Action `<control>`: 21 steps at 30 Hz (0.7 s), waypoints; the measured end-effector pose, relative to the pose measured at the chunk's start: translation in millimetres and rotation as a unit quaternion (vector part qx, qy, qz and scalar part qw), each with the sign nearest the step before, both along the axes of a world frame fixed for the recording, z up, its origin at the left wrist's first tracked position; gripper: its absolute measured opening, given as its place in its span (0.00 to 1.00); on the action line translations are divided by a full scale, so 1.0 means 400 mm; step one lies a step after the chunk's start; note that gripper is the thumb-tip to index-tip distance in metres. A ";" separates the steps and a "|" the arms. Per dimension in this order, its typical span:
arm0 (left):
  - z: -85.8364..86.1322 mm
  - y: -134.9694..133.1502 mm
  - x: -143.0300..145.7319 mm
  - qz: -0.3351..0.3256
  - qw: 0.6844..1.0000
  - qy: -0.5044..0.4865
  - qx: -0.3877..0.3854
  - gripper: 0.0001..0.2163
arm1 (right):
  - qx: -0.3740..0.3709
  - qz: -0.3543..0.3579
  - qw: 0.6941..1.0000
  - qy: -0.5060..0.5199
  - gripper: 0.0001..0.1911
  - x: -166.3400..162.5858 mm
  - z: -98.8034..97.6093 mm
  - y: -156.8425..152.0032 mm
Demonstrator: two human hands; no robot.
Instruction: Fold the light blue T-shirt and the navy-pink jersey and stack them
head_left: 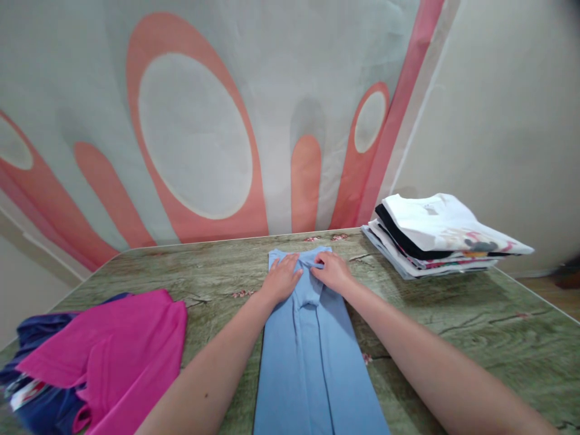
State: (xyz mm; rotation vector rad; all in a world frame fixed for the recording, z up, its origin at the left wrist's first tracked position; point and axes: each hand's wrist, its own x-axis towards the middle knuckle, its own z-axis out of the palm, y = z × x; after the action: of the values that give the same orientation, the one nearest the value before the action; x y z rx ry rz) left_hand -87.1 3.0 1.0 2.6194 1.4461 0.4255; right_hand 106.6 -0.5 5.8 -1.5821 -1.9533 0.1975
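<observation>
The blue garment (312,356) lay lengthwise on the surface (222,269), lower centre of the frame; the left grip (281,280), fingers loosely extended, pressed it, seemingly for steadiness, while the right grip (333,272) pinched fabric.

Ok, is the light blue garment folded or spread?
Partly folded, it seems: the light blue garment lies long and narrow, two edges running down its middle; its near end is unseen.
</observation>
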 end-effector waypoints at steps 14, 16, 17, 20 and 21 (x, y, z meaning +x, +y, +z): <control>0.024 -0.014 0.009 -0.015 0.996 -0.056 0.067 0.21 | 0.067 -0.013 0.998 -0.001 0.10 0.022 -0.001 -0.027; 0.032 -0.021 0.019 -0.043 0.995 -0.060 0.065 0.18 | 0.115 0.037 0.993 -0.007 0.11 0.017 0.006 -0.033; 0.034 -0.025 0.024 -0.051 0.996 -0.052 0.057 0.17 | 0.124 0.064 0.990 -0.014 0.12 0.014 0.009 -0.035; 0.027 -0.038 0.042 -0.054 0.998 -0.005 0.038 0.18 | 0.102 0.106 0.987 -0.058 0.12 0.007 0.014 -0.041; 0.024 -0.041 0.046 -0.048 0.998 0.009 0.037 0.19 | 0.092 0.096 0.988 -0.074 0.12 0.006 0.015 -0.042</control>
State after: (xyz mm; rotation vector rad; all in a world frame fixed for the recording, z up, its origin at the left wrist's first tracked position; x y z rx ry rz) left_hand -68.9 -13.4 10.7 2.7426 1.3285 0.4538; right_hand 108.9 -17.5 11.7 -1.3239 -2.1721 -0.0247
